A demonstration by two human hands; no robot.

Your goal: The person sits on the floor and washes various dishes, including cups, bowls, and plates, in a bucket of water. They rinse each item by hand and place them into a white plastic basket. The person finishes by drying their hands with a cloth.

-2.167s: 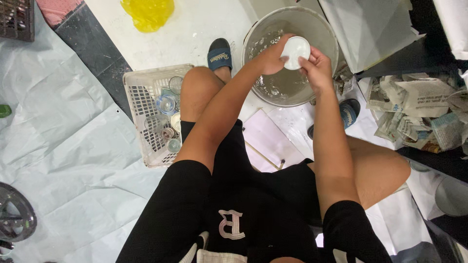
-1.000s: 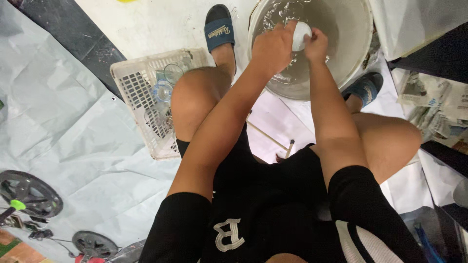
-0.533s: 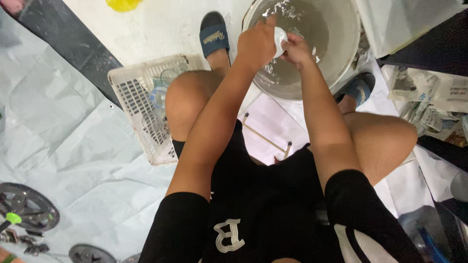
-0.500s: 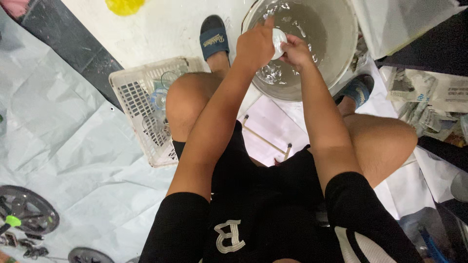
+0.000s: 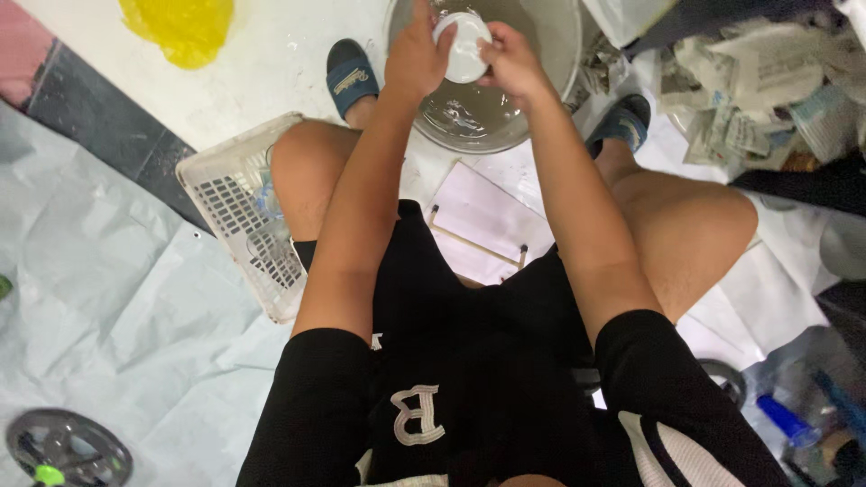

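Two hands gripping one cup over basin.
Left hand (image 5: 417,56) and right hand (image 5: 511,65) are clasping the white cup (image 5: 463,45) above the metal basin (image 5: 532,99); basket (image 5: 236,212) sitting left.

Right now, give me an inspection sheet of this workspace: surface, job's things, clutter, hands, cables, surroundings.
Surface: white sheeting on the floor, with a yellow stain.
Job's things: small white cup held over a metal basin holding water.
Clutter: white basket with glassware beside the left knee; crumpled newspaper at upper right; metal disc at lower left.
Hands: left hand and right hand both grip the cup.
Cables: nothing seen.
Surroundings: person seated, blue slippers on both feet, low stool between the legs.
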